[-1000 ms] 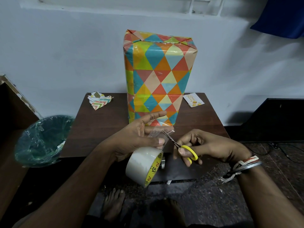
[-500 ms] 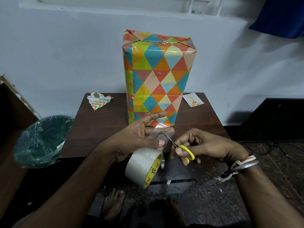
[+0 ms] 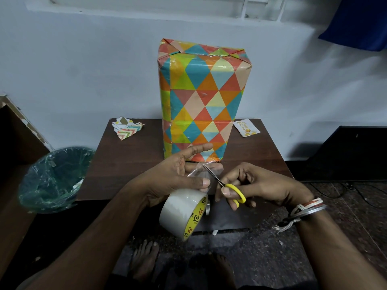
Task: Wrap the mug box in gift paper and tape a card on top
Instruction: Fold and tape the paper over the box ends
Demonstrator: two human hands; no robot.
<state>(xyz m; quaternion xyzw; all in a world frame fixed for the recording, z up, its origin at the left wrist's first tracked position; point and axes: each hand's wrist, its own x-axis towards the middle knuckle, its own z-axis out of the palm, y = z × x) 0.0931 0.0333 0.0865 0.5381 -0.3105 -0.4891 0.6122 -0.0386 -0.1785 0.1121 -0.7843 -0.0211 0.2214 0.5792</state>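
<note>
now, left hand [image 3: 173,176] fingers pinching clear glossy tape [image 3: 180,212], right hand [image 3: 261,185] fingers curled through yellow-looped scissors [image 3: 231,189], triangle-patterned box [image 3: 201,97] behind

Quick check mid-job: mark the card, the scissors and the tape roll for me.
card [image 3: 246,128], head view, middle of its printed face.
scissors [image 3: 237,189], head view, on the yellow handle loop.
tape roll [image 3: 180,210], head view, on the clear outer winding.

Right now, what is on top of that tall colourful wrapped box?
Only folded, taped paper flaps show on top of the wrapped box. No card is there; the card lies on the table beside it. The box itself is covered by paper.
</note>
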